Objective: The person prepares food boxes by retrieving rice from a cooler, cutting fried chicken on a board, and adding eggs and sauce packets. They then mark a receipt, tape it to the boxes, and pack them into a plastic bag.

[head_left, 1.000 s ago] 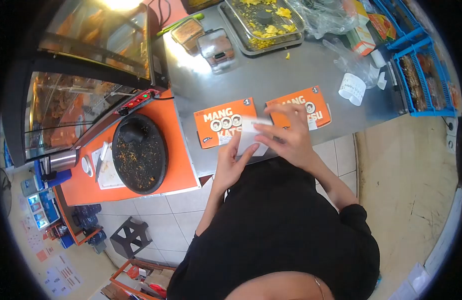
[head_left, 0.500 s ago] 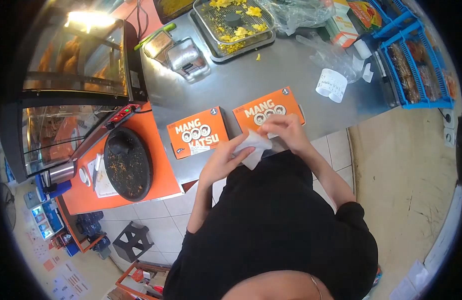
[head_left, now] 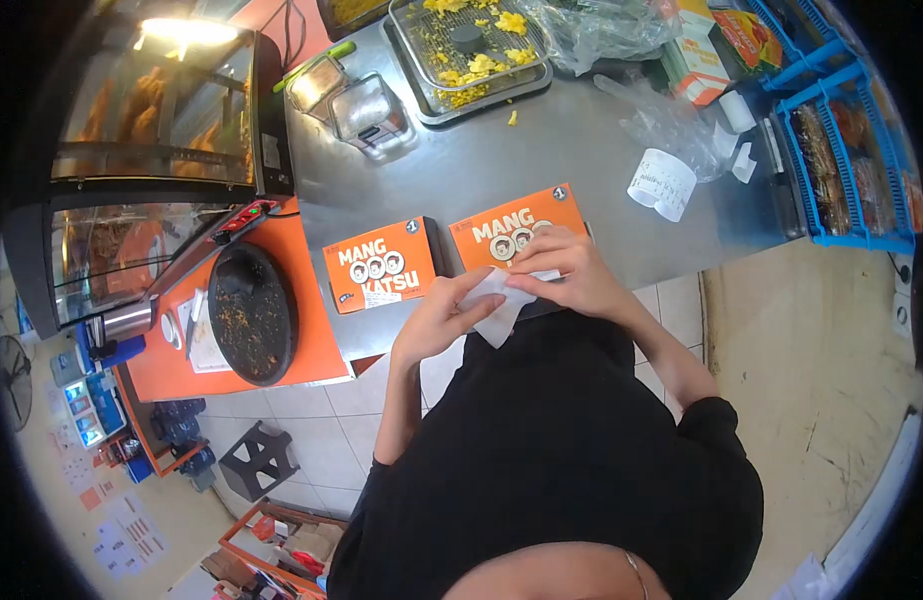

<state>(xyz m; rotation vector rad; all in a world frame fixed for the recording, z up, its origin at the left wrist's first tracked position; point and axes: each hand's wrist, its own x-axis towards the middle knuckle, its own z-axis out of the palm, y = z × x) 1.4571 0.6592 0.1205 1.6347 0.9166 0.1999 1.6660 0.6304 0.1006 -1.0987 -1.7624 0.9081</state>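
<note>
A thin white sheet [head_left: 499, 322], tissue or paper by its look, hangs between my hands at the counter's front edge. My left hand [head_left: 440, 318] pinches its left side between thumb and fingers. On the other side, the fingers of my right hand [head_left: 570, 275] grip its upper right part. Just beyond my hands lie two orange boxes printed "MANG": the left box [head_left: 380, 262] shows "KATSU" and a small white label, while the right box [head_left: 512, 222] is partly covered by my right hand.
On the steel counter [head_left: 392, 190] stand a wire-rack tray [head_left: 469, 75] with yellow crumbs, clear containers [head_left: 367, 112], a curled paper strip [head_left: 662, 183] and plastic bags [head_left: 602, 35]. Blue baskets [head_left: 852, 150] are at right. Left are a heated display cabinet [head_left: 162, 120] and black oval board [head_left: 252, 315].
My right hand has closed in on the sheet's upper right, and its fingers now meet the paper closer to my left hand. The view has shifted slightly.
</note>
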